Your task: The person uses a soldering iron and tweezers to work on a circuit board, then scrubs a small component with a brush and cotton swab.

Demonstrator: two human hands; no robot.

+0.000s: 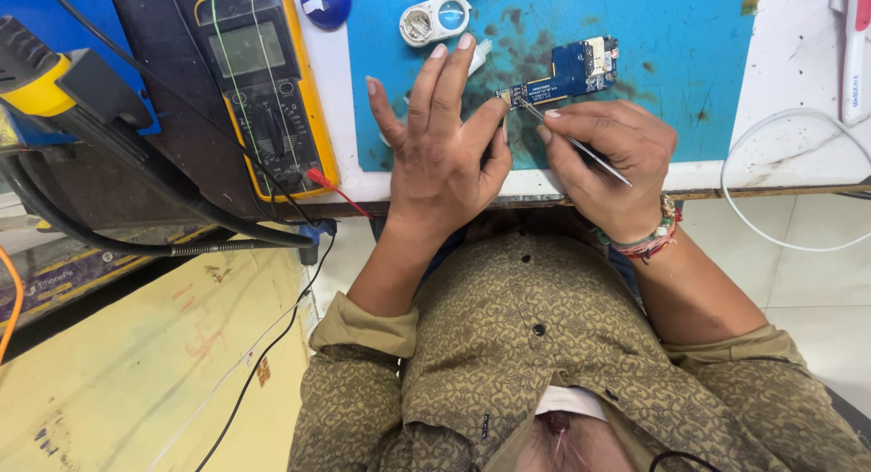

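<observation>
1. The left hand [442, 154] lies flat on the blue work mat [689, 91], fingers spread and long, its thumb tip pressing the near end of the small blue circuit board [564, 77]. The board lies just beyond the thumb tip and runs away to the right of it.
2. The right hand [606, 159] pinches a pair of thin metal tweezers [575, 143] between thumb and forefinger; the other fingers are curled in. The tips touch the board's narrow end, right beside the left thumb.
3. Only one end seems pinned, so a sideways push from the tips could likely swing the board out from under the thumb.
4. The points sit so near the thumb that a slip could jab the skin.
5. Too much force at the tips might scratch the board or knock off a small part; I cannot tell what the tips grip, if anything.
6. Beyond the left fingertips sits a small white round-faced gadget [435, 19]; left of the little finger lies a yellow multimeter [265, 86] with a red lead. A sudden jerk could strike them.
</observation>
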